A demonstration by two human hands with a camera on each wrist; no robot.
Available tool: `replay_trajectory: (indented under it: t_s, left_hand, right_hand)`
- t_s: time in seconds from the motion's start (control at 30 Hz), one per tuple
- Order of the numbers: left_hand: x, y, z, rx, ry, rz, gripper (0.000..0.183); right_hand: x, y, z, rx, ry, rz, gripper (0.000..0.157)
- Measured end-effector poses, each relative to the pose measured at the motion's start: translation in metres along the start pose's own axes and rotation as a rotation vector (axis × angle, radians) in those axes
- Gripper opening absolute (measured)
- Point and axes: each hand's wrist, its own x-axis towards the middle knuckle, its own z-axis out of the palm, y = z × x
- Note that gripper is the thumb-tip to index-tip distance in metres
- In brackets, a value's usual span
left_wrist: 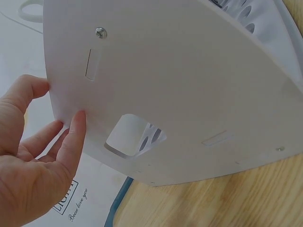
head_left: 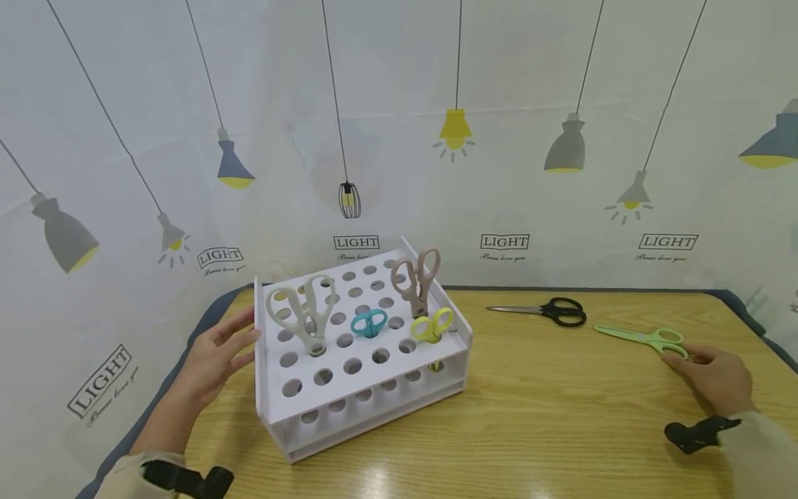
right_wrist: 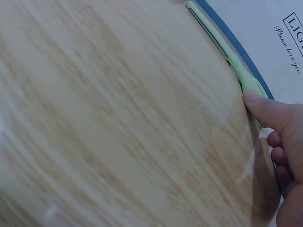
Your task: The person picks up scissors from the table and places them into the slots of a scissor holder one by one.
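Observation:
Tilted on the table is a white rack (head_left: 374, 421) with rows of round holes. My left hand (head_left: 212, 357) touches its left side panel (left_wrist: 165, 80) with spread fingertips. Pale grey-green scissors (head_left: 309, 333), small teal scissors (head_left: 369, 324), brown scissors (head_left: 419, 305) and yellow scissors (head_left: 433, 324) stand handles up in the holes. At the right, my right hand (head_left: 717, 378) pinches green scissors (head_left: 648, 338) by a handle loop, thumb (right_wrist: 258, 101) on top. Their blades point left, low over the tabletop.
Black-handled scissors (head_left: 548, 310) lie on the wooden table (head_left: 530, 416) between the rack and the green scissors, blades pointing left. Behind the table hangs a pale cloth (head_left: 399, 138) printed with lamps.

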Motion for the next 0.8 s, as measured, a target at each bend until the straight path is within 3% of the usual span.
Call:
replay_trajectory:
  t_s: [0.43,0.8]
  left_hand:
    - [-0.002,-0.002,0.000,0.020,0.006,-0.007,0.068]
    - [0.000,0.001,-0.001,0.043,0.007,-0.005,0.069]
  right_hand:
    - [0.000,-0.001,-0.012,0.019,-0.115,0.098,0.079]
    - [0.004,-0.002,-0.015,0.056,-0.105,0.050,0.078]
